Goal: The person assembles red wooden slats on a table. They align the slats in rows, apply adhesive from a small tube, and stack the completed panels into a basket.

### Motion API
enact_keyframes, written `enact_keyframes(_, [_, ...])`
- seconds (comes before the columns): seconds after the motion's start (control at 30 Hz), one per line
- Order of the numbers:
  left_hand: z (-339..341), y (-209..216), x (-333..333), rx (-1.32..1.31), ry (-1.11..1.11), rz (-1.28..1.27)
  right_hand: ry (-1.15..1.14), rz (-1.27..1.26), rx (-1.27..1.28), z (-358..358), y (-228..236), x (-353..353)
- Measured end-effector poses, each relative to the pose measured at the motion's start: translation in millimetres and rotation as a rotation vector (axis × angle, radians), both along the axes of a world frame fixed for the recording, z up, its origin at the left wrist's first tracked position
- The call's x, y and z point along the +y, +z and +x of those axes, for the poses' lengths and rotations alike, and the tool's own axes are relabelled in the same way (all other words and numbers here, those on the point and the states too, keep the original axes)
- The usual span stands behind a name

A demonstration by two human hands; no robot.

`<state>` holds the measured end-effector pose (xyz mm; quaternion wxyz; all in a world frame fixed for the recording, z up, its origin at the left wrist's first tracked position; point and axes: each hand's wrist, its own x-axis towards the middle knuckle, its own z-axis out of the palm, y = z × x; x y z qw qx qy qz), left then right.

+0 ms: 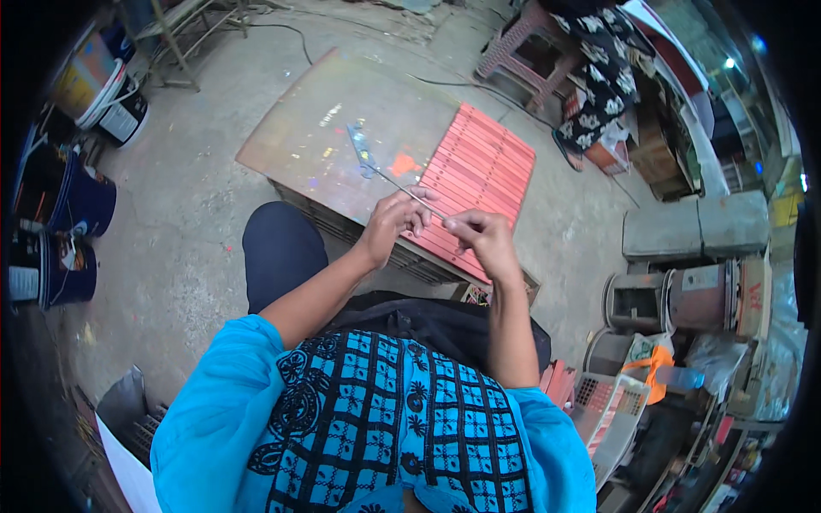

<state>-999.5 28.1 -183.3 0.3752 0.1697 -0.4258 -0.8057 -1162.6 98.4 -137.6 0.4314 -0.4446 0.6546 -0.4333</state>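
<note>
A thin dark rod (398,184) slants over the low table between my two hands. My right hand (487,242) pinches its near end between thumb and fingers. Around the middle of the rod, the fingers of my left hand (393,224) are curled, steadying it. The far tip of the rod lies beside a blue, paint-spotted strip (360,150) on the tabletop. Under and beyond my hands, a row of narrow red slats (483,162) with small dark marks covers the right part of the table. Whether the rod carries anything at its tip is too small to tell.
The low table (295,128) has paint spots and an orange patch (404,164). Paint buckets (73,265) line the left side. A person in patterned trousers (599,103) is by a plastic stool (534,51) at the far right. A white basket (629,402) and drums (637,299) stand to my right.
</note>
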Motion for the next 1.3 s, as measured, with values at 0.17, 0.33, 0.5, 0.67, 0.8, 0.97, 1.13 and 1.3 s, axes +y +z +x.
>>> enact_keyframes(0.17, [37, -2, -32, 0.121, 0.210, 0.097, -0.003, -0.054, -0.049, 30, -7, -35])
enact_keyframes(0.33, [69, -19, -58, 0.296, 0.368, 0.107, -0.043, -0.064, -0.034, 32, -54, -80])
enact_keyframes(0.5, [83, -28, -63, 0.074, 0.584, -0.006, 0.024, -0.071, 0.581, 49, -110, -131])
enact_keyframes(0.67, [94, -37, -69, -0.054, 0.645, -0.078, 0.104, -0.049, 1.241, 94, -105, -162])
enact_keyframes(0.8, [91, -33, -68, -0.084, 0.693, -0.072, 0.100, 0.052, 1.286, 90, -120, -183])
enact_keyframes(0.97, [93, -36, -73, -0.082, 0.746, -0.079, 0.234, 0.172, 1.300, 102, -116, -197])
enact_keyframes(1.13, [96, -36, -72, -0.123, 0.755, -0.072, 0.074, 0.054, 1.284, 98, -113, -194])
enact_keyframes(1.3, [75, -43, -64, -0.299, 0.646, -0.187, -0.106, 0.124, 0.265, 38, -99, -149])
